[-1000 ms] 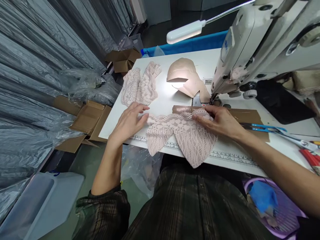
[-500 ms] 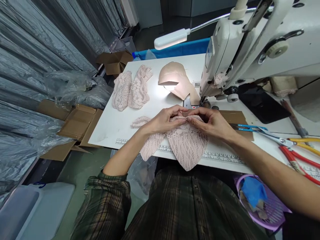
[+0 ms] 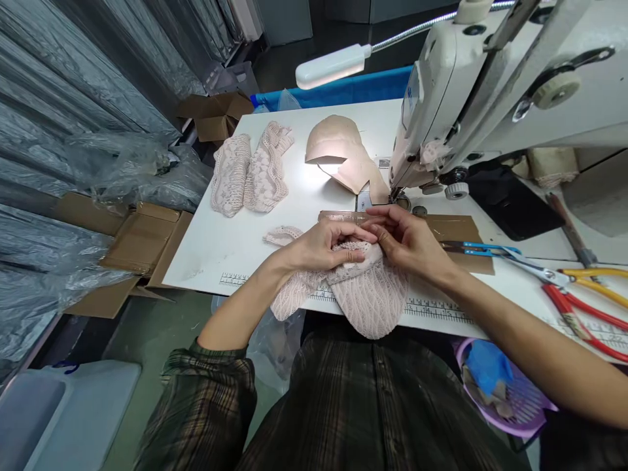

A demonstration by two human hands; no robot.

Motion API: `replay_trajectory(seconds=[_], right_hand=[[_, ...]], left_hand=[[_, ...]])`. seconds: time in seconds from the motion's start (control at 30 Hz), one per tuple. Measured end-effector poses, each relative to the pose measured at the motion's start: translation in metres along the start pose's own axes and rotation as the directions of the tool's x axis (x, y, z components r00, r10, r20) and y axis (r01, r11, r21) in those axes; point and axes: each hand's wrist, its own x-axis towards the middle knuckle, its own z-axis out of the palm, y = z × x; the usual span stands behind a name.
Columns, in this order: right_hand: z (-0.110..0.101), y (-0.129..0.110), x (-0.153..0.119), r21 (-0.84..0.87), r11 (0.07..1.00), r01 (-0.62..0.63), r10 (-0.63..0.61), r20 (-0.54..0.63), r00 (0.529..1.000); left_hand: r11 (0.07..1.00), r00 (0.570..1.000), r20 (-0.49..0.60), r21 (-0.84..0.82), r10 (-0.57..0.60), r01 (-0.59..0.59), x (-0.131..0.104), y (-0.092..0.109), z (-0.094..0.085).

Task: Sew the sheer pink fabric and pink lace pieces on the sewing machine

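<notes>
Pale pink lace fabric [image 3: 373, 297] lies across the front edge of the white table, its lower end hanging over. My left hand [image 3: 328, 245] is closed on the upper edge of the lace, thumb in front, where the edge looks folded over. From the other side, my right hand [image 3: 400, 239] pinches at the same edge, its fingertips meeting those of the left; the exact grip there is partly hidden. Just beyond the hands stands the needle area of a white sewing machine [image 3: 417, 131]. A beige molded fabric piece [image 3: 338, 140] rests beside the needle.
Two folded lace bundles [image 3: 265, 167] sit at the table's back left. To the right are blue-handled snips [image 3: 478, 248], red-handled pliers [image 3: 564, 307], yellow-handled scissors [image 3: 598, 275] and a dark flat object [image 3: 510, 203]. A purple basket [image 3: 530, 409] stands below; cardboard boxes [image 3: 142, 239] are left.
My fingers have drawn together at the top of the lace, and its upper edge is now folded over into a band. The view has shifted slightly.
</notes>
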Motion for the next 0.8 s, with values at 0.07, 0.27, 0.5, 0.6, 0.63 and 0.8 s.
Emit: replay_trajectory(seconds=[0.07, 0.27, 0.5, 0.6, 0.63, 0.8], right_hand=[[-0.002, -0.005, -0.002, -0.264, 0.946, 0.19, -0.216, -0.072, 0.974], [-0.002, -0.01, -0.006, -0.455, 0.772, 0.444, -0.466, 0.071, 0.882], [0.0, -0.008, -0.007, -0.632, 0.649, 0.425, -0.407, 0.184, 0.895], [0.0, -0.012, -0.007, -0.723, 0.517, 0.459, -0.41, 0.262, 0.874], [0.0, -0.013, -0.007, -0.742, 0.472, 0.476, -0.418, 0.288, 0.862], [0.002, -0.006, -0.007, -0.765, 0.417, 0.491, -0.392, 0.336, 0.857]], left_hand=[[1.0, 0.999, -0.048, 0.005, 0.002, -0.002, -0.001, -0.002, 0.003], [0.998, 0.981, -0.195, 0.064, 0.01, 0.003, -0.002, -0.01, 0.008], [0.979, 0.962, -0.272, 0.202, 0.04, 0.017, -0.002, -0.009, 0.016], [0.974, 0.959, -0.279, 0.225, 0.047, 0.018, -0.002, -0.01, 0.017], [0.974, 0.958, -0.281, 0.227, 0.049, 0.017, -0.002, -0.01, 0.017], [0.956, 0.966, -0.24, 0.294, 0.092, -0.018, 0.0, -0.011, 0.016]])
